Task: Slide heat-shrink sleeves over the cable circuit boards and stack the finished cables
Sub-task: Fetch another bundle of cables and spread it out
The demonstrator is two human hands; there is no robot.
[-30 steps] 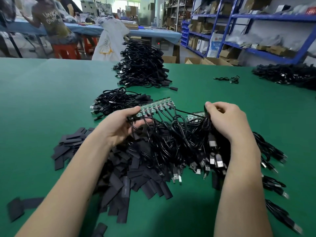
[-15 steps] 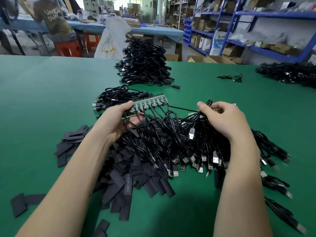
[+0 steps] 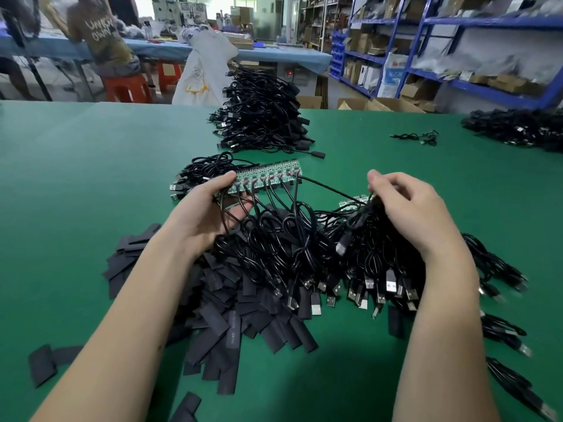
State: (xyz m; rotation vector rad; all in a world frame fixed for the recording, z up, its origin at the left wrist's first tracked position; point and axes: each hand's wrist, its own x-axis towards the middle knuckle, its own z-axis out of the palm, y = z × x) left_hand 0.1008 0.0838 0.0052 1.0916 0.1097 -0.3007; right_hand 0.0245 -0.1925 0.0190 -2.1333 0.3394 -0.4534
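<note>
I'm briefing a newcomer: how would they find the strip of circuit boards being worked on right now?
On the green table, look just beyond the heap of flat black sleeves to the left hand. It grips a green strip of circuit boards, each trailing a black cable, the only strip lifted off the table.

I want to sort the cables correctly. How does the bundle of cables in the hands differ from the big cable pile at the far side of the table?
The held cable bundle ends in a bare green circuit board strip, gripped by the left hand; the far cable pile shows black-covered ends instead. The held bundle is lifted, the right hand pinching its cables; the far pile rests untouched on the green table. Both are black cables with USB plugs.
</note>
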